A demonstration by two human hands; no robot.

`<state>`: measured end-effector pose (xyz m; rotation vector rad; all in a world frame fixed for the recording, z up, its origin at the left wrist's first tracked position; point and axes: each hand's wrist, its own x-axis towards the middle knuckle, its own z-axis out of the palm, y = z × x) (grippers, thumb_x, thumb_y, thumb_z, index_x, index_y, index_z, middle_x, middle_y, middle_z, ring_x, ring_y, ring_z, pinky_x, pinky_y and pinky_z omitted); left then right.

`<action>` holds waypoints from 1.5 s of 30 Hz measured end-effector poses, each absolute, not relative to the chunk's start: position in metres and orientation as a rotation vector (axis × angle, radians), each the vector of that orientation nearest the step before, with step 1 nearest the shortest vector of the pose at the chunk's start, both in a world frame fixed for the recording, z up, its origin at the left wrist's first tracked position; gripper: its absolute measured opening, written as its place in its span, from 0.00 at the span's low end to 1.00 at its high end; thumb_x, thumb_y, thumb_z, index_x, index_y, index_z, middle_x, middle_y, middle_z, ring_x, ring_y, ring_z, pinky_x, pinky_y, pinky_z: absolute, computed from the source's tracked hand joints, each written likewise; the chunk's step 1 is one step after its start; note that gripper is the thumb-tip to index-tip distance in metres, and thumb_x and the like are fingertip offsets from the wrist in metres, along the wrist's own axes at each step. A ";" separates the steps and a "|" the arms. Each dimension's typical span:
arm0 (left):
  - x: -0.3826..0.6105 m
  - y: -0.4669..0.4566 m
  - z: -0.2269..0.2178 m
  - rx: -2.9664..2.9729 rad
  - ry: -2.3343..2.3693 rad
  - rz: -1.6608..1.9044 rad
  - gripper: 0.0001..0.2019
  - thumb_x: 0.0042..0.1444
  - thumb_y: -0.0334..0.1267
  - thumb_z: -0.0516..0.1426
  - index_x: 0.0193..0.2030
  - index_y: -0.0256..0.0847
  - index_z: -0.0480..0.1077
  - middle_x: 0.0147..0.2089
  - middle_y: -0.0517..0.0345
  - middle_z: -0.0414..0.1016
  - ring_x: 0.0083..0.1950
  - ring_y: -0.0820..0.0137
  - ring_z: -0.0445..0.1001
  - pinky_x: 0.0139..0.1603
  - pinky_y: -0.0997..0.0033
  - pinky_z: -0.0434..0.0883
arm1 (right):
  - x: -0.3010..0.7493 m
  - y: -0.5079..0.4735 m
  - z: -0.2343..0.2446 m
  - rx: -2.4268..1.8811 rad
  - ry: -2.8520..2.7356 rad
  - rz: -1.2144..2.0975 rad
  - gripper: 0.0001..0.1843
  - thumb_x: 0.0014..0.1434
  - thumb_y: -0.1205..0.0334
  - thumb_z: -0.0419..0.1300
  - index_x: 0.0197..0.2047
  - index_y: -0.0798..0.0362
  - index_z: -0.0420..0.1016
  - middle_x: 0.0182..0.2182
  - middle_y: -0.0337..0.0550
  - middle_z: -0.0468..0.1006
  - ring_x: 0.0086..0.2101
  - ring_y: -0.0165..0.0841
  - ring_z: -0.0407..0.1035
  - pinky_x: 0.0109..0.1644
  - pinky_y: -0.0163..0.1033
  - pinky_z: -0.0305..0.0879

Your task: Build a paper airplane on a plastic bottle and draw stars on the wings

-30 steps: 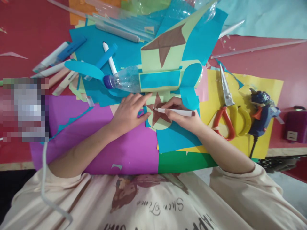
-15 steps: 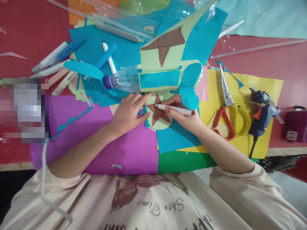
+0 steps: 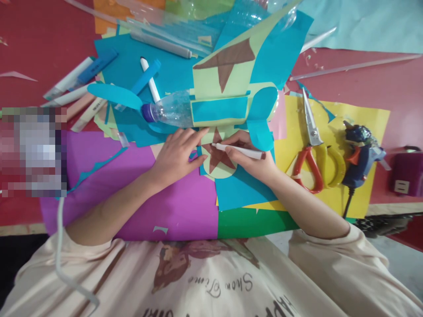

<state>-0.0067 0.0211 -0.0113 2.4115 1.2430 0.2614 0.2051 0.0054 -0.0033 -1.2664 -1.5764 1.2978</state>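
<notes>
A plastic bottle (image 3: 175,109) with a purple cap lies on its side, dressed as a plane with pale green paper wings and blue paper pieces. Brown stars mark both wings. My right hand (image 3: 253,160) grips a white marker pen (image 3: 243,151), its tip on the star of the near wing (image 3: 218,164). Fingers spread, my left hand (image 3: 178,152) rests at that wing's left edge. The far wing (image 3: 224,64) slants up and away. A blue paper tail (image 3: 263,105) hangs over part of my right hand.
Scissors (image 3: 310,149) and a blue glue gun (image 3: 361,158) lie on yellow paper at the right. Several markers (image 3: 95,88) are scattered at the left. Purple paper (image 3: 148,211) and green paper (image 3: 254,224) cover the near edge. Clear plastic strips (image 3: 161,42) lie at the back.
The marker has shifted slightly left, its tip moving a little over the star. My left hand and the bottle plane stay put.
</notes>
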 end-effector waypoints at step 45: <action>-0.025 0.018 0.006 2.284 1.230 0.831 0.12 0.67 0.38 0.48 0.51 0.44 0.71 0.44 0.56 0.74 0.43 0.70 0.73 0.45 0.70 0.70 | 0.225 0.002 -0.001 -1.227 -1.611 1.161 0.25 0.57 0.39 0.56 0.29 0.53 0.77 0.17 0.38 0.72 0.18 0.27 0.65 0.20 0.33 0.57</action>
